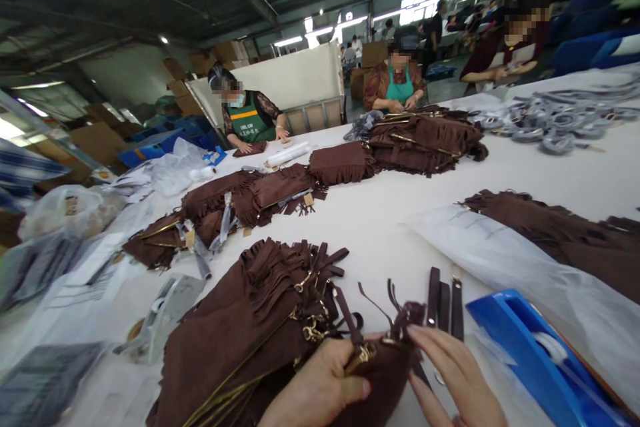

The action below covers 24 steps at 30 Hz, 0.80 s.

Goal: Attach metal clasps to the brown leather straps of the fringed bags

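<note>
Left hand [320, 390] at the bottom edge, fingers curled shut around a small brown fringed bag [385, 363], thumb pressed on top by the gold clasp [361, 355]; wrist coming up from below, knuckles facing up and to the left. Right hand [453, 380] just beside it, open and flat, fingers long and a bit spread, fingertips [417, 335] touching the right side of the same bag; not gripping anything. Bag sitting on the white table [380, 227] close to the body, tassels sticking up and away.

Just to the left, touching the bag, a big pile of brown fringed bags [250, 320] with gold chains. Right behind the fingers, three dark brown straps [444, 303] lying side by side. Near on the right, a blue tape holder [540, 353]; past it a clear plastic sheet [500, 260] with more brown fringed pieces [565, 233] on it.

Far across the table, more brown piles [425, 137] and grey rings [560, 121]; three other people there, one in a green apron [249, 119], hands down on the table.
</note>
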{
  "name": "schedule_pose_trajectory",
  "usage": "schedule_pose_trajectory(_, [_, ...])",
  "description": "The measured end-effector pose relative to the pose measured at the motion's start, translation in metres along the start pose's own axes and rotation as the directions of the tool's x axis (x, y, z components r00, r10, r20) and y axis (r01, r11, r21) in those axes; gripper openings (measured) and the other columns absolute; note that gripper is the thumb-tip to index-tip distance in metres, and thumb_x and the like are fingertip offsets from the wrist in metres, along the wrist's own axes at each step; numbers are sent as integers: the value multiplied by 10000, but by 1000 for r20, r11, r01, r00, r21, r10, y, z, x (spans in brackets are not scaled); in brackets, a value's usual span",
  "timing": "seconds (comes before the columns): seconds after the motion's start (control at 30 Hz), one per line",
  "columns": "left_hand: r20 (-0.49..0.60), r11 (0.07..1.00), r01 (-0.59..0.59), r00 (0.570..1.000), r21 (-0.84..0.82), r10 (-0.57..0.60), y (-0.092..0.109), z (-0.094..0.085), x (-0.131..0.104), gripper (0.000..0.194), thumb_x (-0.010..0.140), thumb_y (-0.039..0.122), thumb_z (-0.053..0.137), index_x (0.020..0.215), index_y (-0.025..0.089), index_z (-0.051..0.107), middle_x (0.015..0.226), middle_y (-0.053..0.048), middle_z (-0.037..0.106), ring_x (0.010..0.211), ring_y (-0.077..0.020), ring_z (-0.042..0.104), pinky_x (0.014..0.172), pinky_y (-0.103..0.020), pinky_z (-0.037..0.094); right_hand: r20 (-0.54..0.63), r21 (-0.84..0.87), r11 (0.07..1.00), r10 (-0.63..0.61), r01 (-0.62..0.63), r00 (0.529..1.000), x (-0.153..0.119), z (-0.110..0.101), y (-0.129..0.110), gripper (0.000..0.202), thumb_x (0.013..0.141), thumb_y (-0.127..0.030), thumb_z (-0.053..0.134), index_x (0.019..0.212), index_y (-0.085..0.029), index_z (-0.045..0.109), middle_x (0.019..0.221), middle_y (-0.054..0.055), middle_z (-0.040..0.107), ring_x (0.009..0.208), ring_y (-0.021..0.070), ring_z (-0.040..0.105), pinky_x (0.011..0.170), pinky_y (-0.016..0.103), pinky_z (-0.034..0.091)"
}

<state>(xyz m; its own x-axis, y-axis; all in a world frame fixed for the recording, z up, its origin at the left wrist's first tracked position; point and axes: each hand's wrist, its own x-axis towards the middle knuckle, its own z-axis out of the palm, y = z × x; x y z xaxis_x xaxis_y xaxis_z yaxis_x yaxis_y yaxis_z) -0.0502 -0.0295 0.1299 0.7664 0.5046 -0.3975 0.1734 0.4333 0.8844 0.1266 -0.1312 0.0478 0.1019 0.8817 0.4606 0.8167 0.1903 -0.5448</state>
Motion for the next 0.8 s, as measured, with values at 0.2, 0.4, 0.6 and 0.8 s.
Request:
schedule_pose_trajectory(0.2, [13,972,205,979,-117,-205,-66,1,7,203,480,124,583,683,126,581,579,52,410,526,-61,314,498,-184,234,317,300,944,34,-134,948,6,9,-8,198,882,-206,371,865,-237,566,767,4,633,732,125,588,686,233,479])
schedule_pose_trajectory(0.4, [-230,960,198,961,198,-151,-89,-1,6,235,501,282,647,659,129,566,595,30,485,575,-101,388,530,-213,300,375,362,908,66,-212,925,-15,22,-7,244,889,-290,345,792,-225,559,719,11,594,711,136,562,655,236,460])
schedule_pose_trajectory(0.6, [-548,881,316,833,352,-79,-117,-11,-7,778,572,315,615,1269,121,332,887,-50,662,822,-207,590,734,-270,446,343,-108,799,588,-591,732,-70,37,47,171,821,-294,418,804,-195,555,815,67,613,757,204,611,671,312,491])
schedule_pose_trajectory(0.8, [-473,795,255,880,550,46,-117,-4,-2,523,616,290,579,1133,235,522,970,-35,629,863,-192,594,786,-264,455,341,-271,771,637,-577,691,-99,85,70,348,699,-53,405,1004,-150,543,936,131,633,885,252,601,771,357,442])
